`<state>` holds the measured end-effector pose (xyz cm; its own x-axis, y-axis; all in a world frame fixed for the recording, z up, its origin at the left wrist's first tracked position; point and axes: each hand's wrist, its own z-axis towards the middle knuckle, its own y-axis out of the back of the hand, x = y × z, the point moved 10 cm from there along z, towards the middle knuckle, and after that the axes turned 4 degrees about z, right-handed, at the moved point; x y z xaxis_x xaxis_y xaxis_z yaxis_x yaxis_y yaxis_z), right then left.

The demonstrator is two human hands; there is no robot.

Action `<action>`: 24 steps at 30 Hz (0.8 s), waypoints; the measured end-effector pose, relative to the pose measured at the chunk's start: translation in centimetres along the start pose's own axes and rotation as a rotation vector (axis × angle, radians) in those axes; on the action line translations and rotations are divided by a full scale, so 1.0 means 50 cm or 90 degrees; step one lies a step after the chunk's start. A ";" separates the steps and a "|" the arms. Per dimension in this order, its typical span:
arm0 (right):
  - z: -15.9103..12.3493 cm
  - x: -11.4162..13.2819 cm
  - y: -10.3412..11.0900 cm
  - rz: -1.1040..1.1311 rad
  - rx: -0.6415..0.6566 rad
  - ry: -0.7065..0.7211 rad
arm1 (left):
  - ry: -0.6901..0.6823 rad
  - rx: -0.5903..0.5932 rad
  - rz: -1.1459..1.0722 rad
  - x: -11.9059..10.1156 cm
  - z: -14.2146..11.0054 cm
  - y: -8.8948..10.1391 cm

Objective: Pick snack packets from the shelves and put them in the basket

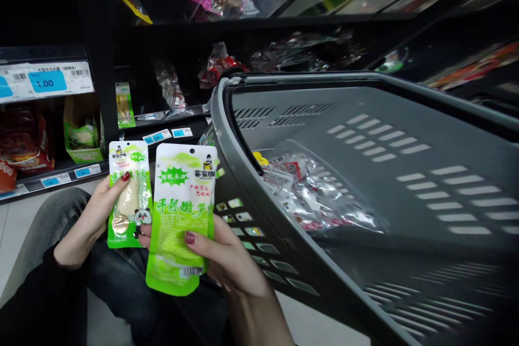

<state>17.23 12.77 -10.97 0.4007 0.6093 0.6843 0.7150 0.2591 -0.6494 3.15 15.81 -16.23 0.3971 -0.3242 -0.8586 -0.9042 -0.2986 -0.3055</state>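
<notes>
My left hand (92,213) is closed on a small snack packet (130,194), white at the top and green at the bottom, with a clear window, a pale piece of food inside and a panda picture. Beside it, my right hand (233,259) grips a second green and white snack packet (182,216) with its thumb across the front. This one shows green lettering and a barcode near its lower edge. Both packets are upright and partly overlap at their edges. To the right of my right hand stands a grey shopping basket (385,113).
Clear plastic snack bags (312,189) lie in the basket. Behind are dark shelves with price labels (57,82), a green open box (84,130) of packets, and a similar green packet (124,105). My knee (68,211) and pale floor tiles (14,221) show at lower left.
</notes>
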 end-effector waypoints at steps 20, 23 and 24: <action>0.014 0.046 0.059 -0.486 -0.319 0.254 | 0.099 0.052 -0.206 0.070 -0.025 -0.041; 0.021 0.041 0.073 -0.510 -0.324 0.264 | 0.096 0.056 -0.181 0.080 -0.021 -0.043; 0.025 0.043 0.075 -0.521 -0.320 0.278 | 0.102 0.057 -0.181 0.083 -0.019 -0.043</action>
<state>20.06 15.97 -12.34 -0.2117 0.0401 0.9765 0.9756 0.0679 0.2087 6.91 14.25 -18.75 0.6483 -0.3779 -0.6610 -0.7614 -0.3195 -0.5641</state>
